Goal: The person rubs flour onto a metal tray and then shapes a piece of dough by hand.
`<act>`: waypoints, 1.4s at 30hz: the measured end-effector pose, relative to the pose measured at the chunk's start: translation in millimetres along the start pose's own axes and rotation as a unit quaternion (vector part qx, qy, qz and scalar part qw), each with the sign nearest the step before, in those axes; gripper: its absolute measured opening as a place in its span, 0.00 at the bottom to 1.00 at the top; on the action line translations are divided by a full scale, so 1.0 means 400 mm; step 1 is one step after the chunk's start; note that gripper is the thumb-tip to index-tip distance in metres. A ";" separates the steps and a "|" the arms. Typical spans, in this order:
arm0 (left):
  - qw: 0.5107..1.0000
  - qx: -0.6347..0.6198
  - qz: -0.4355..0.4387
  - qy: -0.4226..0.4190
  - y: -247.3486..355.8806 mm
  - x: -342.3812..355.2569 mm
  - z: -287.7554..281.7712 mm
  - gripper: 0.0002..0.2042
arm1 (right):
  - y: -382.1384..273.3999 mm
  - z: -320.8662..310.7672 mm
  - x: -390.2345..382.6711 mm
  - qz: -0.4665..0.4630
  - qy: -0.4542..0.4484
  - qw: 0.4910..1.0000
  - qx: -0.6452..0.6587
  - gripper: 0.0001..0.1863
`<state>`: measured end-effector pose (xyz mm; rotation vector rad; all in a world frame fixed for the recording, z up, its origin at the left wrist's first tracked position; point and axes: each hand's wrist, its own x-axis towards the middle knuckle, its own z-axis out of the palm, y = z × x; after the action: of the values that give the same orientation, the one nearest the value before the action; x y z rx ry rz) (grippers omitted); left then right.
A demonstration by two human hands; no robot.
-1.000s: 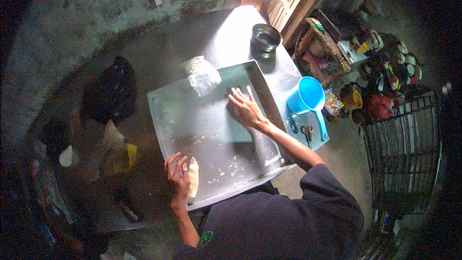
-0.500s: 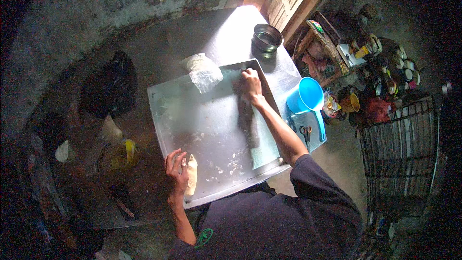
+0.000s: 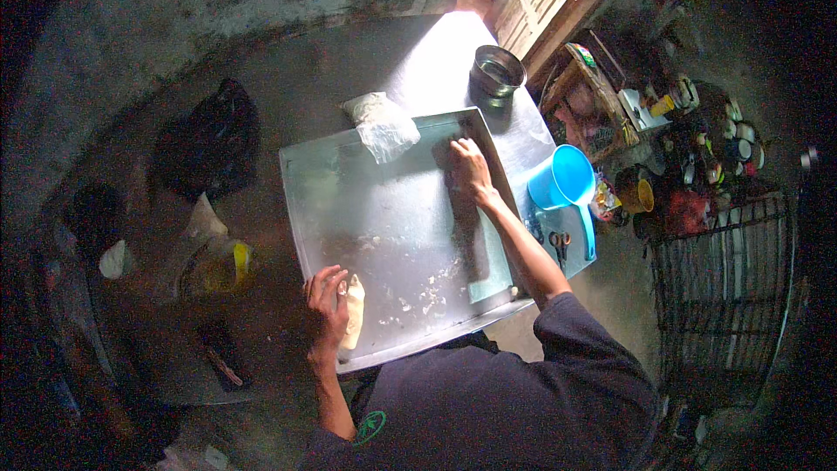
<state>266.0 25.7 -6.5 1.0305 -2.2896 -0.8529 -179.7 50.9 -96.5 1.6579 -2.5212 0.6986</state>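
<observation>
Right hand (image 3: 472, 167) curls over rectangular grey metal tray (image 3: 392, 218), grip hidden. Left hand (image 3: 329, 307) half-curled at rim (image 3: 292, 212), hold unclear. Green oval shirt emblem (image 3: 370, 426) illegible.

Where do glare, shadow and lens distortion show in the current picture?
Head view: glare whites out the tabletop near the door; a dark shadow lies beside the right forearm on the metal tray. Same view: the black bag sits in gloom; the barred rack bows.

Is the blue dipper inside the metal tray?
No, the blue dipper stands outside the metal tray, past its right-hand wall.
</observation>
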 end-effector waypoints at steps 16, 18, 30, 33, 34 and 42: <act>0.999 0.036 0.029 -0.008 -0.003 0.004 -0.010 0.10 | -0.029 0.000 0.071 -0.044 0.116 0.992 -0.014 0.14; 0.999 0.039 0.031 -0.014 -0.006 0.005 -0.013 0.10 | -0.041 0.012 0.080 -0.030 0.105 0.993 -0.037 0.12; 0.999 0.030 0.030 -0.008 0.006 0.005 -0.011 0.09 | -0.016 0.035 0.029 0.048 -0.083 0.988 -0.117 0.17; 0.999 0.038 0.027 -0.018 0.007 0.004 -0.021 0.09 | -0.066 0.065 0.031 -0.026 -0.069 0.989 -0.131 0.12; 0.999 0.037 0.035 -0.014 0.000 0.004 -0.016 0.09 | -0.054 0.083 0.016 -0.078 -0.120 0.988 -0.053 0.15; 0.999 0.033 0.037 0.006 -0.016 -0.005 -0.004 0.08 | -0.080 -0.077 -0.029 -0.045 0.009 0.999 -0.020 0.17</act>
<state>271.4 23.5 -10.1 0.9702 -2.3430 -0.7448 -153.0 62.7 -61.0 1.7319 -2.4141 0.6481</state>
